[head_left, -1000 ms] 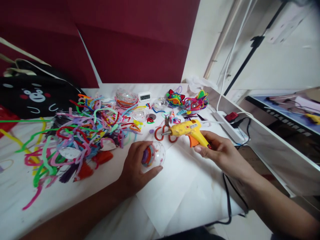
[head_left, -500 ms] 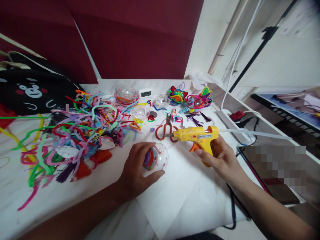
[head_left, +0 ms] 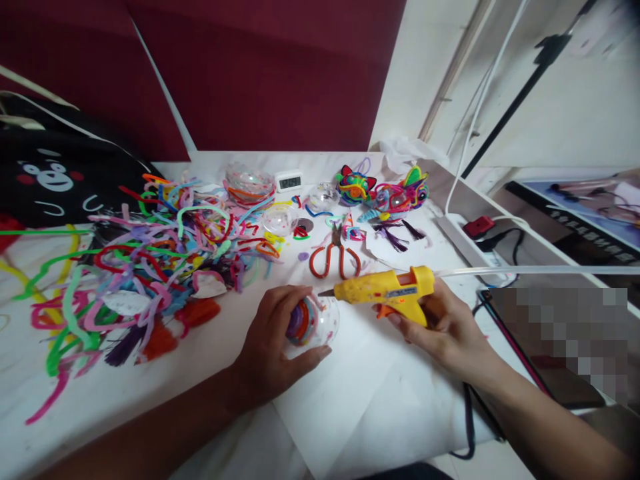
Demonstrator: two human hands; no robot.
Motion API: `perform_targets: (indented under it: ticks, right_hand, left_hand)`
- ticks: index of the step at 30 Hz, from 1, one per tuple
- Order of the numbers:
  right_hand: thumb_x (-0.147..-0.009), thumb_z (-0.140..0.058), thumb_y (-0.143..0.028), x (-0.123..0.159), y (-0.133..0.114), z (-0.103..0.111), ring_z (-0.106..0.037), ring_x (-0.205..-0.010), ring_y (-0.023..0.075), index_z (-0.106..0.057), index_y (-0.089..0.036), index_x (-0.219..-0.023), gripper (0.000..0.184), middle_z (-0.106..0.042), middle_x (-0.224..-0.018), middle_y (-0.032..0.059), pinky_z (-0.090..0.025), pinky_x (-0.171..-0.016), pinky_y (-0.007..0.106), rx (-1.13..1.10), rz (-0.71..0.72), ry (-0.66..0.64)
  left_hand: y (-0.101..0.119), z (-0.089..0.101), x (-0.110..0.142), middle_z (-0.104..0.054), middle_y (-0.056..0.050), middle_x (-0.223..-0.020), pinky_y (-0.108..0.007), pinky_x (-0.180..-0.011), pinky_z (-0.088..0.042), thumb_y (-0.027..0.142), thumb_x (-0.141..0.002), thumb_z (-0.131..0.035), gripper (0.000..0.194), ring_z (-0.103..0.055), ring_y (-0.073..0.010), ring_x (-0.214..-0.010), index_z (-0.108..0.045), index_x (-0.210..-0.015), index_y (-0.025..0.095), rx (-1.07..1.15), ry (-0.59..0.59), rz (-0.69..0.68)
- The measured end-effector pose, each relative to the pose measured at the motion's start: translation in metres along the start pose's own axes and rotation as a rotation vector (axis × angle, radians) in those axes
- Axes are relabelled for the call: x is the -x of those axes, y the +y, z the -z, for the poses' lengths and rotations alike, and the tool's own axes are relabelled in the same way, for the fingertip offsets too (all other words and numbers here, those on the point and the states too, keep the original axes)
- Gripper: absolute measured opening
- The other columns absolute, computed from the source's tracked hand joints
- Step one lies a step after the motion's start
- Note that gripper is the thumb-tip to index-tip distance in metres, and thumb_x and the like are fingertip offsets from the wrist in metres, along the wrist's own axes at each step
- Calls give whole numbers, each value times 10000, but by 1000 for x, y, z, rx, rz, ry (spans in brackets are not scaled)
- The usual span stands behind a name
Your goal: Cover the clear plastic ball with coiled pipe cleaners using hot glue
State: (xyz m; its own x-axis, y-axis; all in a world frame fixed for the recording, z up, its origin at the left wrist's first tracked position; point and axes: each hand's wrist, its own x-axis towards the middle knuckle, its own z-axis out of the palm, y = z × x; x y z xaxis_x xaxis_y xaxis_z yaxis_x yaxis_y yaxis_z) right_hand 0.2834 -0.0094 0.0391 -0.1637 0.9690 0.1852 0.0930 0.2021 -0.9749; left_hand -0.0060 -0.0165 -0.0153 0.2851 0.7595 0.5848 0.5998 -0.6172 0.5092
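My left hand (head_left: 277,340) is curled around a clear plastic ball (head_left: 326,322) with purple, orange and blue pipe cleaners coiled on its left side. In my right hand (head_left: 435,327) is a yellow hot glue gun (head_left: 385,291), a finger at its orange trigger. A long translucent glue stick (head_left: 525,270) sticks out of its back. The gun's metal nozzle points left, at the upper edge of the ball; whether it touches cannot be told. Just beyond the nozzle lie orange-handled scissors (head_left: 337,253).
A heap of colourful pipe cleaners (head_left: 165,267) covers the left. Behind stand clear plastic domes (head_left: 279,220), a small digital clock (head_left: 290,181) and pipe-cleaner animals (head_left: 355,185). To the right are a power strip (head_left: 463,243), a dark flat device (head_left: 550,353) and a black cable (head_left: 470,417).
The glue gun has come down and turned level, its nozzle moving from by the scissors to the ball's top edge. My left hand keeps its hold on the ball.
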Motion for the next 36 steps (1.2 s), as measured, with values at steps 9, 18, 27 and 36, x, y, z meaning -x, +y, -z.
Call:
perform_targets:
  ticks: [9,18,27,36]
  right_hand:
    - [-861,-894,-264,2,0,-2,-833,-849,195,-639,-289,-1013,298,-858,-957,10,-667,-710,236,26,-22,-23]
    - [-850,-886,-234,4,3,-6,-823,-870,192,-648,-300,-1084,340,-799,-1013,3,-685,-736,255,29,7,-8]
    - [-946,-801,-280,6,1,-4,-752,-806,181,-617,-299,-1090,234,-731,-1015,20,-661,-672,262,95,28,-98]
    - [-1032,-707,-270,11,3,1,-677,-805,182,-618,-312,-1159,161,-657,-1008,9,-613,-665,271,202,62,-150]
  left_hand:
    - [3,-1,3,-680,-137,-1412,-538,-1071,-644,382,-893,-804,751,-690,-365,-1287,-509,-1578,294,22,-13,5]
    - [3,-3,6,-685,-123,-1423,-555,-1086,-645,336,-852,-811,801,-695,-362,-1289,-494,-1588,355,56,-34,36]
    - [7,-3,7,-678,-167,-1417,-592,-1099,-622,353,-884,-785,717,-684,-397,-1299,-513,-1545,297,80,-86,74]
    - [10,-2,5,-678,-150,-1409,-537,-1113,-615,365,-904,-767,662,-687,-367,-1298,-539,-1519,269,81,-87,82]
